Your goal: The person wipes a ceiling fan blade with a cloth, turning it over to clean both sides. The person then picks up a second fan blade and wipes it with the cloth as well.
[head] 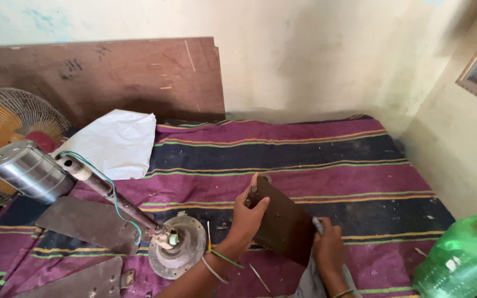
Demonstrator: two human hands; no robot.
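Fan blade (pixel 282 223): a dark brown, flat metal blade held up off the striped purple mat (pixel 327 154) in the near centre of the scene. Its long axis runs from far-left to near-right, with the narrow mounting end at the far-left and the broad end tilted down toward the person.

Left hand (pixel 248 218): closed on the far-left edge of the blade, thumb along the top, fingers wrapped behind. A bangle and green thread sit on that wrist.

Right hand (pixel 328 249): closed around a grey cloth (pixel 320 276), pressed against the near-right end of the blade. Both hands touch the blade; the left is nearer the mounting end, the right nearer the broad end.

Surroundings:
- Ceiling fan motor (pixel 179 246), a round disc, lies on the mat just left of the left wrist, with its downrod (pixel 118 198) and a green wire running far-left to a shiny metal canopy (pixel 26 170).
- Two further detached blades (pixel 86 223) lie flat on the mat at near left.
- A white sheet (pixel 114 142) rests at far left, in front of a brown board (pixel 100 77) leaning on the wall.
- A table fan (pixel 6 127) stands at the left edge.
- A green plastic bottle (pixel 462 256) lies at near right; its contents cannot be made out.
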